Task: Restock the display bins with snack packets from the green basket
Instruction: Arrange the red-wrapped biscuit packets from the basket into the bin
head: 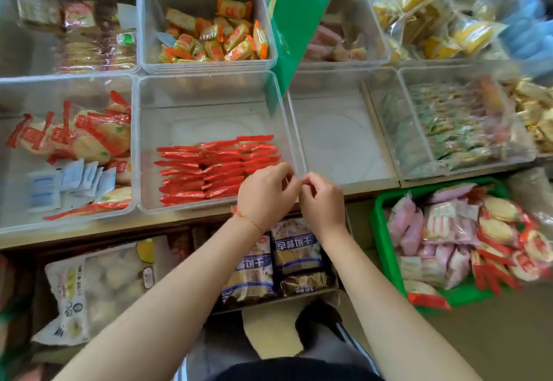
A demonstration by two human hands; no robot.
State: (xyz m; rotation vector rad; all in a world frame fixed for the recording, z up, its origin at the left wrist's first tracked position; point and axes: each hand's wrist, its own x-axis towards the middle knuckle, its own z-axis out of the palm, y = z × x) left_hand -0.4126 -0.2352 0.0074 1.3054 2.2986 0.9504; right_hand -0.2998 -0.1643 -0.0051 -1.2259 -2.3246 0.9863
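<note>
My left hand (264, 190) hovers over the red packets (218, 168) lined up in their bin (143, 141), fingers curled; my right hand (321, 201) meets it fingertip to fingertip, whether pinching anything I cannot tell. The green basket (381, 231) waits rightward, within reach.

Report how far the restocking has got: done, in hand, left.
Done: red packets lie in neat rows in the front middle bin. In hand: left hand and right hand meet at its right corner, holding nothing clearly visible. Left: the neighbouring bin is bare and the green basket still full.
</note>
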